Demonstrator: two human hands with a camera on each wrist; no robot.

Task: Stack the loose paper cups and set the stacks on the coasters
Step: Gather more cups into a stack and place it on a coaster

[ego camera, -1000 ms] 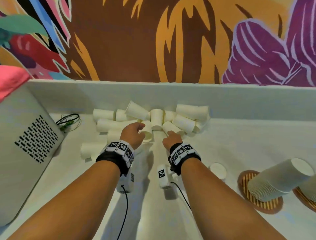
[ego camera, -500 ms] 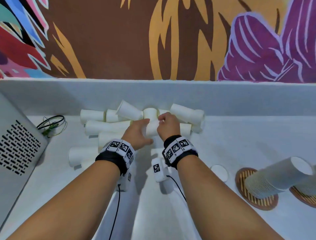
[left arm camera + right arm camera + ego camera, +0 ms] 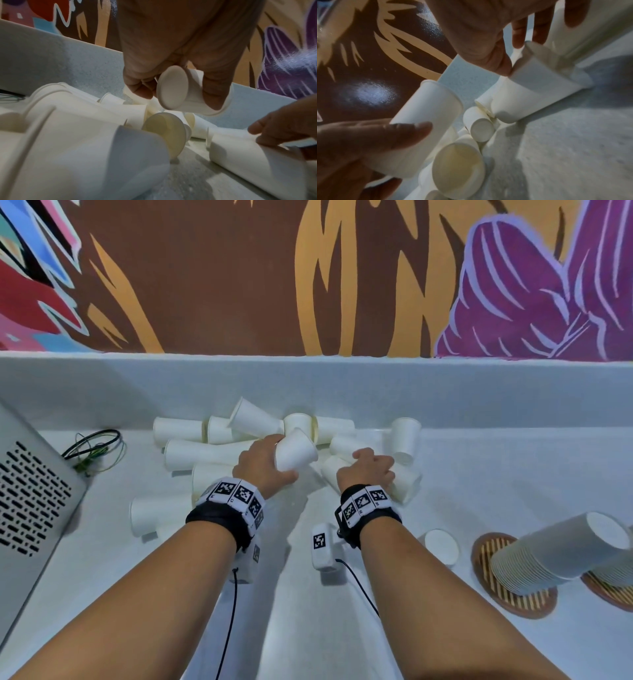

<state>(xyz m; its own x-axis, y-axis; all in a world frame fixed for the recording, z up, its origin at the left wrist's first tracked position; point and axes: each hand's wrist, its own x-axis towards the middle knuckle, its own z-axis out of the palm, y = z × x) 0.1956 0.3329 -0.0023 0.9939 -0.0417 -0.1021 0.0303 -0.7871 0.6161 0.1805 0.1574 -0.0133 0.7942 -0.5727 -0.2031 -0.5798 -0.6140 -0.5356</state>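
Note:
Several loose white paper cups [image 3: 202, 451] lie on their sides in a pile against the white back ledge. My left hand [image 3: 262, 467] grips one paper cup [image 3: 294, 453] [image 3: 181, 93] by its base end and holds it lifted just above the pile, mouth pointing away. My right hand [image 3: 368, 470] reaches down to the right of it, thumb and fingers pinching the base end of a lying cup [image 3: 406, 486] [image 3: 544, 83]. At the right, a tall leaning stack of cups [image 3: 555, 549] stands on a round striped coaster [image 3: 507, 594].
A second coaster [image 3: 606, 590] with another stack sits at the right edge. One single cup [image 3: 440, 546] stands near the first coaster. A grey vented appliance [image 3: 34, 498] and coiled wires [image 3: 92, 445] fill the left. The raised ledge [image 3: 308, 386] closes the back.
Both hands were together on one cup in the pile. The left hand has lifted that cup, and the right hand has moved right onto another lying cup.

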